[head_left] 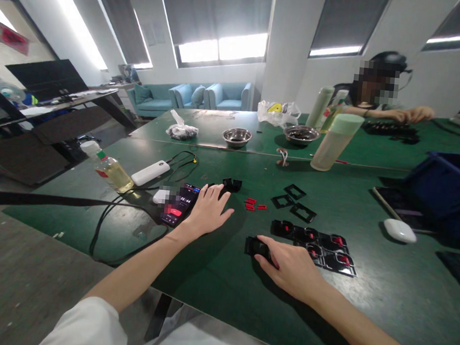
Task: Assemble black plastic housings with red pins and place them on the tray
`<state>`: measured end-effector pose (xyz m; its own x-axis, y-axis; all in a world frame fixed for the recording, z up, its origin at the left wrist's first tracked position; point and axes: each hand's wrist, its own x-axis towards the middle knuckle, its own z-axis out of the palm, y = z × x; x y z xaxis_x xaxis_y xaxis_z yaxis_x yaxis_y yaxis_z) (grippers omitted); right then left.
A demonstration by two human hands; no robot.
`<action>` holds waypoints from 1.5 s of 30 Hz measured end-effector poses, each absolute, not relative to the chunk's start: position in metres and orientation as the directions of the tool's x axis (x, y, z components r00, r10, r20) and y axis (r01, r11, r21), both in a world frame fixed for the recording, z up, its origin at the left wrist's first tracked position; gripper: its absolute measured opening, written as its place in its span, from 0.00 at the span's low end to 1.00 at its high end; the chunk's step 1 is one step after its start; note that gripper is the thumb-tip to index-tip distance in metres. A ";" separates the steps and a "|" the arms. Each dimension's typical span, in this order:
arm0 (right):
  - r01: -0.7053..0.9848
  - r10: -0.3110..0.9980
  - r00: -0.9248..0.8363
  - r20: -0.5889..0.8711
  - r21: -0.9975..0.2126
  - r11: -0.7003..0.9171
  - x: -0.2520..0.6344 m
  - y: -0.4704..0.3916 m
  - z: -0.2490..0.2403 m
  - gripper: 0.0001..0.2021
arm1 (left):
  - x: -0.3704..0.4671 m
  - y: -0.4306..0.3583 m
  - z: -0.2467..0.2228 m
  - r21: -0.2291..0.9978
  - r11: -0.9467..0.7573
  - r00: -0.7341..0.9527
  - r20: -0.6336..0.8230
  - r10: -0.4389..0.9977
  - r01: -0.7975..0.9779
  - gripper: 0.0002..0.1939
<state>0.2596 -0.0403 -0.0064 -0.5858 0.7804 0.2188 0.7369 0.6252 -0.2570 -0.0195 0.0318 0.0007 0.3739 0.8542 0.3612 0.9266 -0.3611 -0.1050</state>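
Observation:
My right hand (292, 268) has its thumb and fingers closed around a small black plastic piece (252, 246) at the table's surface. Beside that hand lie several black square parts with red bits in them (339, 241), set close together in rows. My left hand (209, 209) is stretched out with fingers apart, its fingertips near some small black pieces (232, 184). Between the two hands sit several small red pieces (250, 203). A few black rectangular frames (303, 212) lie flat beyond my right hand. To the left of my left hand is a phone (180, 204) with a lit screen.
Around the green table (220, 269) stand a tilted bottle (112, 172), a white power bank (151, 172) with cables, metal bowls (236, 137), a tall green-capped bottle (334, 144), a white earbud case (399, 230) and a blue bin (452, 188). Across the table a person (383, 100) handles black parts.

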 end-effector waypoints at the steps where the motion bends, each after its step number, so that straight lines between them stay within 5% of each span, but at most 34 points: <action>1: 0.737 0.781 -0.586 0.217 -0.257 0.625 0.260 -0.040 -0.006 0.21 | -0.019 0.032 0.001 -0.104 -0.362 0.375 0.358 0.855 0.926 0.24; 10: 0.743 0.786 -0.581 0.209 -0.258 0.618 0.259 -0.041 -0.004 0.21 | -0.019 0.030 0.004 -0.083 -0.389 0.391 0.371 0.842 0.917 0.21; 25: 0.716 0.785 -0.571 0.241 -0.323 0.619 0.265 -0.037 -0.002 0.20 | -0.021 0.033 -0.002 -0.086 -0.363 0.369 0.358 0.858 0.928 0.34; 45: 0.753 0.793 -0.580 0.186 -0.248 0.609 0.263 -0.039 0.000 0.23 | -0.018 0.030 0.007 -0.072 -0.376 0.375 0.367 0.851 0.924 0.24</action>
<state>0.2634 -0.0387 0.0001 -0.5802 0.7929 0.1859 0.7531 0.6093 -0.2483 -0.0181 0.0296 0.0067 0.3753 0.8512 0.3669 0.9237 -0.3763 -0.0719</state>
